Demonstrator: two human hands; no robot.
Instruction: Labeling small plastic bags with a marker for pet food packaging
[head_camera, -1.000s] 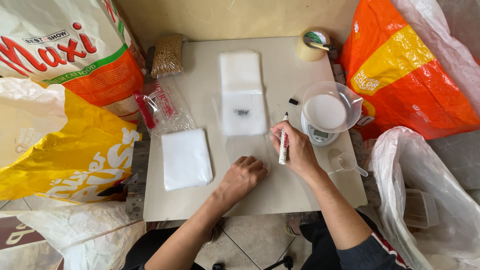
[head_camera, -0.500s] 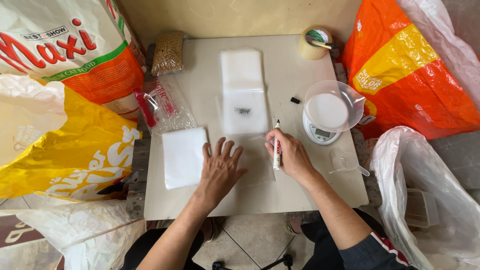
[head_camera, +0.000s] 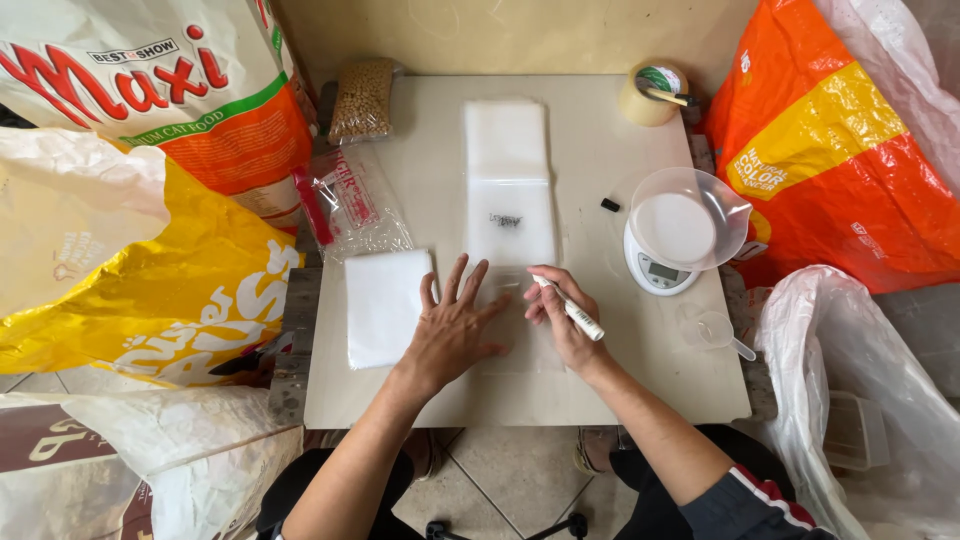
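Note:
My left hand (head_camera: 453, 332) lies flat with fingers spread on a clear plastic bag (head_camera: 520, 345) on the pale board (head_camera: 600, 380). My right hand (head_camera: 565, 320) grips a white marker pen (head_camera: 572, 311), its tip pointing up-left onto the same bag. Beyond the hands lie more clear bags in a row (head_camera: 508, 180), one with a dark written mark. A small black pen cap (head_camera: 610, 205) lies to the right of that row.
A stack of white bags (head_camera: 384, 305) sits left of my left hand. A kitchen scale with a clear bowl (head_camera: 680, 225) stands at the right, a clear scoop (head_camera: 712, 330) below it, tape roll (head_camera: 650, 95) at back right, pellet packet (head_camera: 362, 100) at back. Large feed sacks surround the board.
My left hand moved up from the board's near edge and spread flat on the clear bag. My right hand with the marker dropped down toward that bag.

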